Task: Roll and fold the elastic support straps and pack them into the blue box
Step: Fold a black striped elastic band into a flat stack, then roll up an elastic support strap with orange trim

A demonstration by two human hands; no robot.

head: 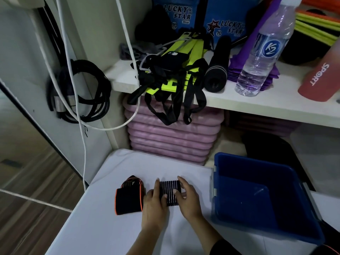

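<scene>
A black elastic strap with thin white stripes point(169, 188) lies flat on the white table point(103, 225). My left hand point(154, 201) presses on its left edge and my right hand point(187, 196) on its right edge, fingers spread over it. Just to the left lies a black strap with orange trim point(129, 196), folded, untouched. The blue box point(257, 196) stands open at the right of the table; nothing shows inside it.
A shelf point(239, 100) above holds yellow-and-black straps point(176, 70), a black roll point(217, 70), a water bottle point(265, 50) and a red sport bottle point(318, 80). Pink mats point(173, 138) are stacked below. Black cables point(79, 92) and a white cord point(82, 144) hang at the left.
</scene>
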